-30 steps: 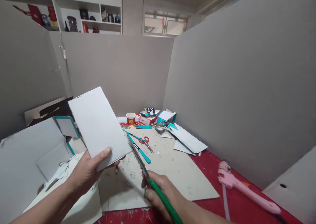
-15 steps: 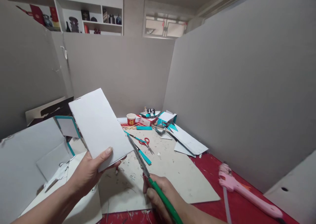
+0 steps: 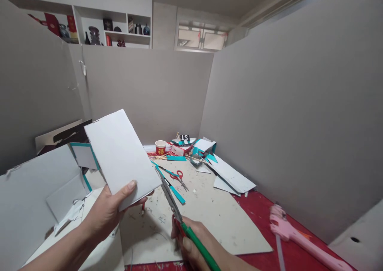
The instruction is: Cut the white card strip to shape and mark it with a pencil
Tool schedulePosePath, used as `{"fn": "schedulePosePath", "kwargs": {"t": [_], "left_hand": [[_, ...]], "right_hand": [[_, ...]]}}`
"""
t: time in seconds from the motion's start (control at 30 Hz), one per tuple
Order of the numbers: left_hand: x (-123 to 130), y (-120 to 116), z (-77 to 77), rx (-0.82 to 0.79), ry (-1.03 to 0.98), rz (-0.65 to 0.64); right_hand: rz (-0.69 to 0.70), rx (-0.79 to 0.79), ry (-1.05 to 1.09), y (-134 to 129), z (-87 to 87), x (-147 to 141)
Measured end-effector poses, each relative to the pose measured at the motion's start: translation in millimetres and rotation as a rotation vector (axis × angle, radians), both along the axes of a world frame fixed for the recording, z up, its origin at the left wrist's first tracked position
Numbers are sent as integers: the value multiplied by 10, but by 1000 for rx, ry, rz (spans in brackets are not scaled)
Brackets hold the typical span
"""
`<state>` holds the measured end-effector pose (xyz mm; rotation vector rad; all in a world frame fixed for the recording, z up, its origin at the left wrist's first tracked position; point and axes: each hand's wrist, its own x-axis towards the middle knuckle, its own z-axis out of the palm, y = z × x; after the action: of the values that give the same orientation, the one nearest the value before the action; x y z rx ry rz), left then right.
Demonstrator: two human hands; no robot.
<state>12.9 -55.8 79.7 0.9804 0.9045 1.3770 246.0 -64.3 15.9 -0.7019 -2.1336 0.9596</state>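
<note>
A white rectangular card (image 3: 119, 151) is held tilted in my left hand (image 3: 112, 205), thumb on its face and fingers behind it. My right hand (image 3: 197, 241) is wrapped round the green handle of large scissors (image 3: 173, 203). Their grey blades point up and left, with the tips beside the card's right edge; whether they touch it I cannot tell. Beyond the blades, small red-handled scissors (image 3: 179, 177) and a teal strip (image 3: 176, 192) lie on the pale board (image 3: 221, 223).
A pink glue gun (image 3: 293, 233) lies on the red cloth (image 3: 254, 207) at right. White cardboard (image 3: 26, 199) stands at left. Towards the back are a red paper cup (image 3: 160, 147), thin sticks and white and teal scraps (image 3: 231, 173). Grey partitions (image 3: 143, 91) surround the table.
The whole view has shifted slightly, with things appearing a little lower and further right. Both hands keep their holds, and the card and large scissors stay nearly as they were.
</note>
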Motion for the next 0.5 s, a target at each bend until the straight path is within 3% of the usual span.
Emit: {"fn": "schedulePosePath", "kwargs": {"t": [0.5], "left_hand": [[-63,49,-68,31,27,-54]], "right_hand": [[-23,-32,-26,-29,35,6]]}}
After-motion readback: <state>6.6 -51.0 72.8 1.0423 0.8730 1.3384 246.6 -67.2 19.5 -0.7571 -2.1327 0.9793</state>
